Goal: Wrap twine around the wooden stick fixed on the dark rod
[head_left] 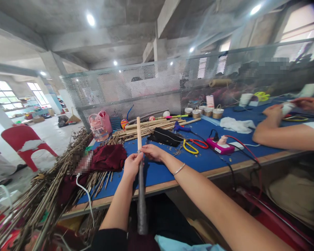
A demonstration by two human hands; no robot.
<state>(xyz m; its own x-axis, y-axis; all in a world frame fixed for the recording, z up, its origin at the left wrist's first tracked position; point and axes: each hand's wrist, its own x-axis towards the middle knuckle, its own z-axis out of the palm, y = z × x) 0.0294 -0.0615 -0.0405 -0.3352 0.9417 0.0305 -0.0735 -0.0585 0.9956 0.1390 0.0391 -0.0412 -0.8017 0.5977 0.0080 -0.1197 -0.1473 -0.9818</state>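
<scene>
A pale wooden stick (139, 134) points away from me over the blue table, its lower part covered by a dark grey wrapping (141, 205) that runs down past the table edge. My left hand (132, 166) is closed around the stick near the upper end of the wrapping. From the other side, my right hand (152, 152) pinches the stick where bare wood meets grey. What lies between those fingertips is too small to tell. Just right of my right hand are a black cloth (165, 137) and scissors with yellow and red handles (191, 146).
Dry twigs (48, 181) and a maroon cloth (108, 157) lie at left. Pale sticks (157, 127), a pink bag (104, 122), a blue glue gun (181, 127) and a magenta power strip (220, 146) are on the table (162, 176). A co-worker's hands (285, 108) work at right.
</scene>
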